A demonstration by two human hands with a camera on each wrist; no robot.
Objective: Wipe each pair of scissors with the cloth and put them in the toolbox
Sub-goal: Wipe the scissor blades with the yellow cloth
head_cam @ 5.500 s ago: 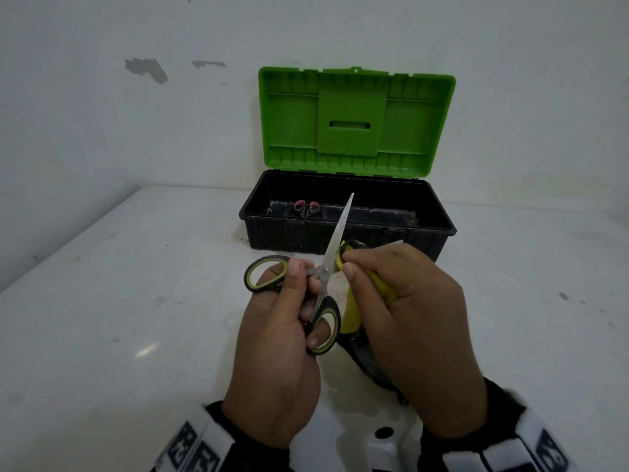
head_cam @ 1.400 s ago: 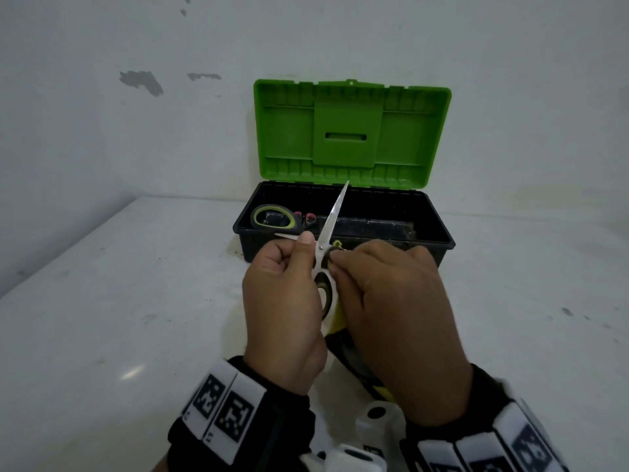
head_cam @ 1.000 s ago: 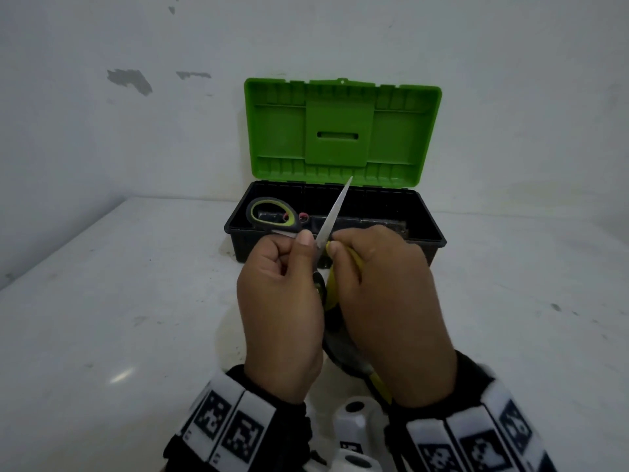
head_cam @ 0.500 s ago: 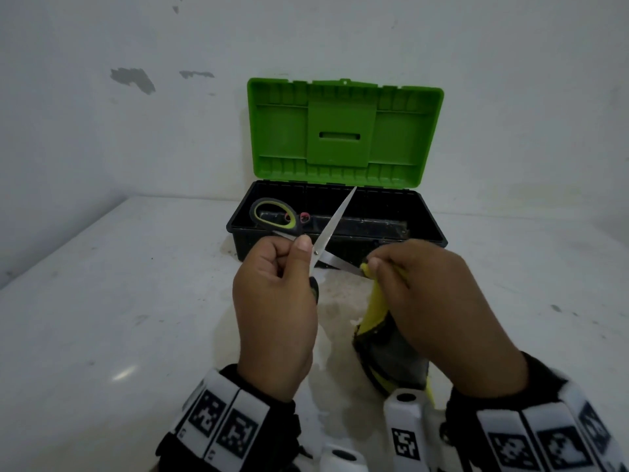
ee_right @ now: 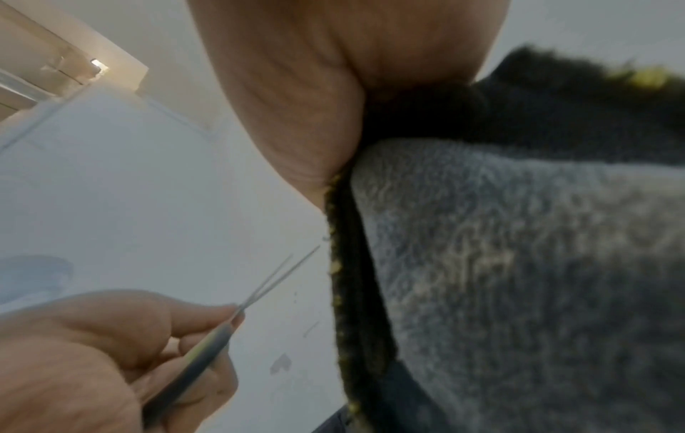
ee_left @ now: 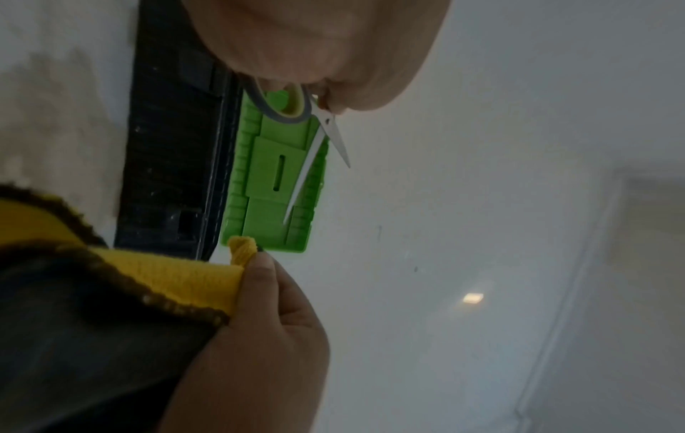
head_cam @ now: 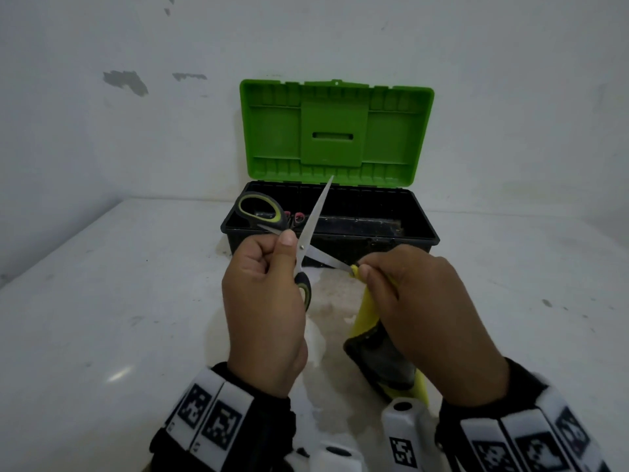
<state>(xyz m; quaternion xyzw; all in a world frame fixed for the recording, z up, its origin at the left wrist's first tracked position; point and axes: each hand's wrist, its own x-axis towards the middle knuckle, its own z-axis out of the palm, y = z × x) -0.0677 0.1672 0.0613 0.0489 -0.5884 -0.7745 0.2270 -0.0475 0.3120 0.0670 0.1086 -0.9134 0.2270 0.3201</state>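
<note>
— While the left hand (head_cam: 263,301) grips the opened scissors (head_cam: 308,233) at the pivot, where's the cloth (head_cam: 369,321)?
— Pinched in the right hand (head_cam: 418,311) at one blade's tip, before the open toolbox (head_cam: 422,229).

The table (head_cam: 102,318) is a white, flat surface that meets a white wall along its far edge and another wall on the left. Its top carries scattered dark specks and smudges, a small dark mark (head_cam: 547,303) on the right side, and a bright glare spot (head_cam: 117,373) near the left front. A discoloured, brownish patch (head_cam: 335,301) covers the middle area in front of the toolbox (head_cam: 391,233). The toolbox stands directly on the table near the far edge, close to the back wall. Its black base rests flat, and its green lid (head_cam: 337,131) stands open and upright behind the base.
</note>
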